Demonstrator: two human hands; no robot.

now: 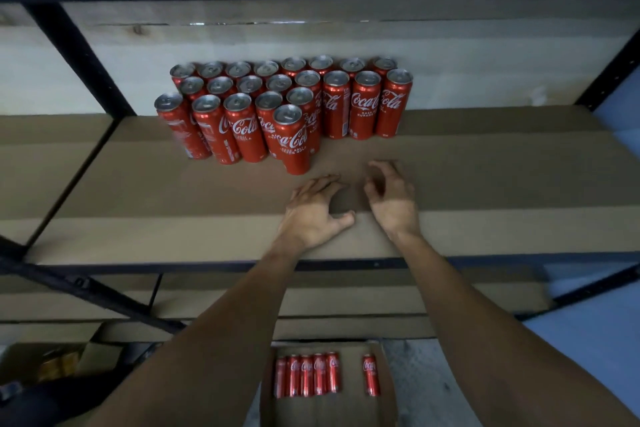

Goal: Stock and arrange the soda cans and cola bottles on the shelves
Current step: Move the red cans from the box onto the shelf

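Standing upright on shelf, soda cans, long axes vertical

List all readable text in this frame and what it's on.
"Coca-Cola": white script on the red cans standing on the shelf.
Small print under that script: too blurred to read.
White script on the boxed cans below: too small to read.
No other text visible.

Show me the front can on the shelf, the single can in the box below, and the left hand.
front can [292, 142]: head view, its red label.
single can [371, 376]: head view, middle of its side.
left hand [313, 217]: head view, back of the hand.
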